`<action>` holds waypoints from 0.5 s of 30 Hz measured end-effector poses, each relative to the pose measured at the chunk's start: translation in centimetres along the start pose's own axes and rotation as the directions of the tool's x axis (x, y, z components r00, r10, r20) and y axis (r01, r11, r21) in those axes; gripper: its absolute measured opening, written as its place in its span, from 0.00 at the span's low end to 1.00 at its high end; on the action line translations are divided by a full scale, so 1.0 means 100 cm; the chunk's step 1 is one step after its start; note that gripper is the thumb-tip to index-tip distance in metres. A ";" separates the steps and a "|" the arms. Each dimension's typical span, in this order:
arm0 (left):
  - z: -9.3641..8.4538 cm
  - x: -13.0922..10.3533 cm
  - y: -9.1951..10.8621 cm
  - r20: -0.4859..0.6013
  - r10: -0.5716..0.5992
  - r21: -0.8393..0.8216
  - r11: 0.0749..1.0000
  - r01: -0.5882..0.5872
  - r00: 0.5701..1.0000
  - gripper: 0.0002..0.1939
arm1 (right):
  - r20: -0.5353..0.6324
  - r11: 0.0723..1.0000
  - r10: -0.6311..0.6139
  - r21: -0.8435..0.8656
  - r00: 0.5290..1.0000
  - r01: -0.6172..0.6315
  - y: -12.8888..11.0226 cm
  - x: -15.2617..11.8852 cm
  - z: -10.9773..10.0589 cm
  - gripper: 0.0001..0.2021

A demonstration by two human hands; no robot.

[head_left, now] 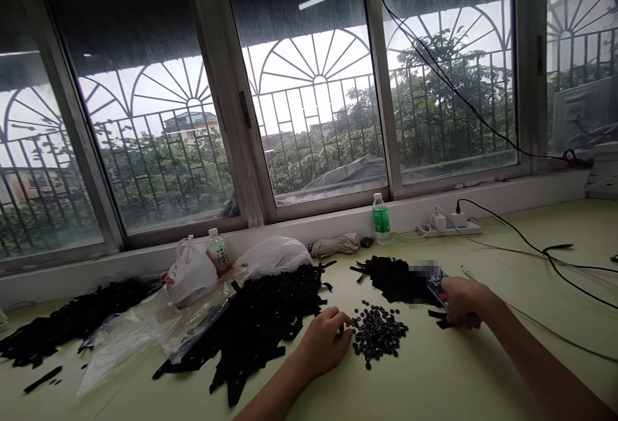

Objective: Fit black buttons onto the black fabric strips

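Observation:
My left hand (326, 340) rests on the table at the left edge of a pile of small round black buttons (379, 331). Its fingers are curled in, with the fingertips at the outermost buttons; whatever is between them is too small to tell. On the right, my right hand (466, 302) is closed on the near edge of a phone (437, 287), whose screen is lit and partly blurred. A short black strip (439, 318) lies just under this hand. Behind the phone is a heap of black fabric strips (393, 279).
A larger heap of black strips (261, 318) lies left of my left hand, beside clear plastic (130, 344) and a white bag (190, 273). A green-labelled bottle (381, 221) and a power strip (449, 229) stand by the window. Cables (545, 250) cross the right side.

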State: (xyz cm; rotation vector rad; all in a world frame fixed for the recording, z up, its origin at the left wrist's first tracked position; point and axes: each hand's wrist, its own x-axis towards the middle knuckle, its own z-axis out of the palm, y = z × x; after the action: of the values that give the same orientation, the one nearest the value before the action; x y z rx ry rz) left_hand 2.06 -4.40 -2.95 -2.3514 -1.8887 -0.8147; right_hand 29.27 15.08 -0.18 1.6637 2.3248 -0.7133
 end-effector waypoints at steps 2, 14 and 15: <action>-0.001 0.000 0.000 0.019 -0.017 0.025 1.000 0.016 1.000 0.09 | -0.006 1.000 -0.014 0.001 1.000 0.014 -0.003 -0.003 -0.001 0.08; -0.023 0.000 -0.008 0.159 -0.026 -0.162 0.985 0.052 0.987 0.08 | -0.215 0.962 -0.236 0.088 0.948 0.260 -0.022 -0.005 0.012 0.15; -0.027 0.000 -0.012 0.220 -0.040 -0.222 0.971 0.090 0.975 0.09 | -0.228 0.954 -0.248 0.110 0.941 0.278 -0.023 -0.005 0.013 0.14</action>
State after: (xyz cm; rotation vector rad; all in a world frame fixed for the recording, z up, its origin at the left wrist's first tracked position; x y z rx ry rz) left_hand -0.02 -4.93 -0.96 -2.6221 -2.0655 -0.8615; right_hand 27.12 13.41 -0.49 1.5671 2.7456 -0.8008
